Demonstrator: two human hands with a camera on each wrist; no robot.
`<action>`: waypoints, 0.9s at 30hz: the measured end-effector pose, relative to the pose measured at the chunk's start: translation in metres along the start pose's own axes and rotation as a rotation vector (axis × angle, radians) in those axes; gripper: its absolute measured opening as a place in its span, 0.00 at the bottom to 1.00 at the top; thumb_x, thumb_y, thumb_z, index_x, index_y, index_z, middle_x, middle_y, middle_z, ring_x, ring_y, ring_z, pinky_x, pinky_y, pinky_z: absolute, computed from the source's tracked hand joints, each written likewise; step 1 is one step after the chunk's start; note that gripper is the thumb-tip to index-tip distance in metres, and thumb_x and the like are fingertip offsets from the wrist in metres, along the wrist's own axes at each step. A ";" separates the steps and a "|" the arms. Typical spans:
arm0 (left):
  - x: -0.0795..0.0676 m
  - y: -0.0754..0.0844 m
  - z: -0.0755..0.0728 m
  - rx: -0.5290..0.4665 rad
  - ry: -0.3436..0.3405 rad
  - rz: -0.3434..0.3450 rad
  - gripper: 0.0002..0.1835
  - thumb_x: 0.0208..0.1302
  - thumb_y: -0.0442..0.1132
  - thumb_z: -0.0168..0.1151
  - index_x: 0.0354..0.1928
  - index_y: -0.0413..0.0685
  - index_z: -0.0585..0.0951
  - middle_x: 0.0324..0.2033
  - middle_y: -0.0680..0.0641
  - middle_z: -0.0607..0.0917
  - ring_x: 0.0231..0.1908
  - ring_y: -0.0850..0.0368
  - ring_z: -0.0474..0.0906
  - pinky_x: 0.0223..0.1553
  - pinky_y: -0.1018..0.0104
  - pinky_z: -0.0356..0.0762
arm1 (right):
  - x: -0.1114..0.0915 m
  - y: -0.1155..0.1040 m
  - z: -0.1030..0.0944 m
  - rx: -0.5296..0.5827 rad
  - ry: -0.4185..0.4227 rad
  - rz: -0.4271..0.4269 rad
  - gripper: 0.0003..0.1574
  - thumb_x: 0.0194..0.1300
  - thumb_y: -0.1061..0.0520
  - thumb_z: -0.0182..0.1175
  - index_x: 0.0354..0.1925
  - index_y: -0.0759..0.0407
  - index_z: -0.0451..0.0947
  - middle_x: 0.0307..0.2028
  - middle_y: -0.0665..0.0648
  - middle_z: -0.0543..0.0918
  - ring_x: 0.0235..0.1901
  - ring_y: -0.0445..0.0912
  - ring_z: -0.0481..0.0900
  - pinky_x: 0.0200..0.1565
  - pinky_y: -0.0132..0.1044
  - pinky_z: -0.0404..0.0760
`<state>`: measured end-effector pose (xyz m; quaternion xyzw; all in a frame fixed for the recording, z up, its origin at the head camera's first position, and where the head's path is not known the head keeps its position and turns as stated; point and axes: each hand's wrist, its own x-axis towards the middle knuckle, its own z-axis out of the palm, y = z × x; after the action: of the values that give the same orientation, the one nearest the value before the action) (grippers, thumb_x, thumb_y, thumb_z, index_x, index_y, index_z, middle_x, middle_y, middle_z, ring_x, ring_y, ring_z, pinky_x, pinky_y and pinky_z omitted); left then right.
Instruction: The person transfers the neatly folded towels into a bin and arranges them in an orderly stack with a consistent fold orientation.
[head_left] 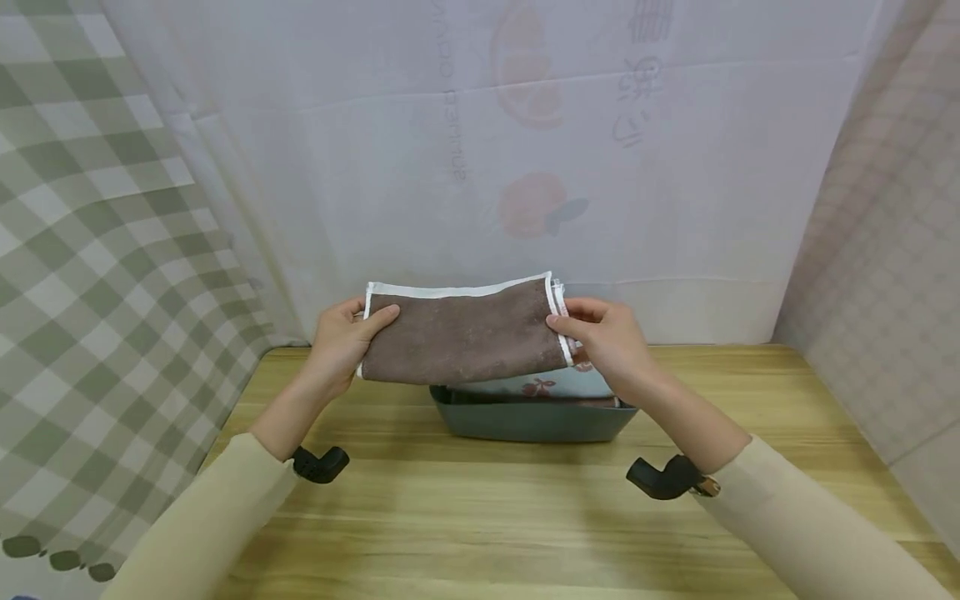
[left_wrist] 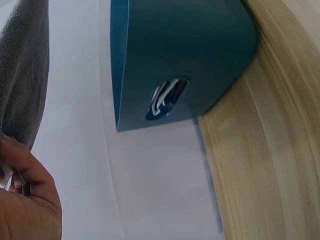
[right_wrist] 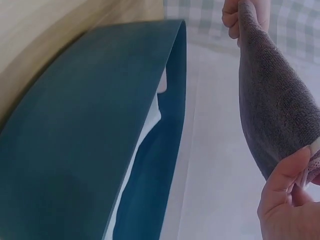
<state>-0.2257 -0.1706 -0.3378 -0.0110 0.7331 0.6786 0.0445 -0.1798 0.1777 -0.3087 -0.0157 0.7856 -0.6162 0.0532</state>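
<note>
A folded brown towel (head_left: 465, 337) with white edging is stretched between both hands, above the table. My left hand (head_left: 339, 343) pinches its left end, thumb on the front face. The right hand (head_left: 611, 343) pinches the right end, where several layered edges show. Below and behind the towel sits a dark green bin (head_left: 532, 422), partly covered by it in the head view. Inside lies a pale cloth (head_left: 551, 384) with a red cherry print. In the right wrist view, the towel (right_wrist: 277, 95) sags between the two hands.
The bin stands on a wood-grain table (head_left: 480, 508) near its back edge. A white printed curtain (head_left: 375, 167) hangs behind. A green checked cloth (head_left: 90, 250) hangs at the left and a pale checked one (head_left: 885, 233) at the right. An oval handle hole (left_wrist: 167, 98) pierces the bin's end.
</note>
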 end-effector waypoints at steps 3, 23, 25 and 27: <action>0.005 -0.001 0.009 0.024 0.007 0.001 0.24 0.71 0.47 0.70 0.59 0.38 0.80 0.32 0.54 0.90 0.29 0.60 0.87 0.33 0.65 0.86 | 0.002 0.002 -0.007 0.041 -0.006 0.009 0.29 0.76 0.53 0.64 0.67 0.67 0.76 0.42 0.53 0.81 0.25 0.43 0.83 0.28 0.37 0.84; 0.026 -0.009 0.063 0.152 -0.076 0.035 0.17 0.79 0.38 0.59 0.62 0.38 0.83 0.47 0.38 0.89 0.40 0.54 0.87 0.43 0.61 0.86 | 0.019 0.038 -0.053 -0.166 0.040 0.043 0.24 0.74 0.53 0.65 0.55 0.72 0.80 0.35 0.49 0.84 0.27 0.39 0.80 0.34 0.37 0.86; 0.027 -0.011 0.067 0.148 -0.082 0.046 0.16 0.79 0.37 0.58 0.61 0.36 0.83 0.46 0.38 0.89 0.40 0.54 0.87 0.42 0.62 0.86 | 0.021 0.042 -0.057 -0.177 0.026 0.043 0.23 0.74 0.54 0.65 0.55 0.74 0.80 0.35 0.51 0.84 0.27 0.40 0.81 0.34 0.37 0.87; 0.028 -0.013 0.072 0.142 -0.083 0.053 0.15 0.79 0.36 0.57 0.60 0.36 0.84 0.44 0.38 0.88 0.39 0.55 0.86 0.41 0.63 0.85 | 0.023 0.046 -0.060 -0.193 0.013 0.043 0.22 0.74 0.55 0.65 0.53 0.74 0.80 0.34 0.52 0.84 0.27 0.40 0.82 0.34 0.38 0.87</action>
<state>-0.2487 -0.0991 -0.3584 0.0396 0.7771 0.6256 0.0575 -0.2069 0.2445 -0.3405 0.0002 0.8418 -0.5365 0.0598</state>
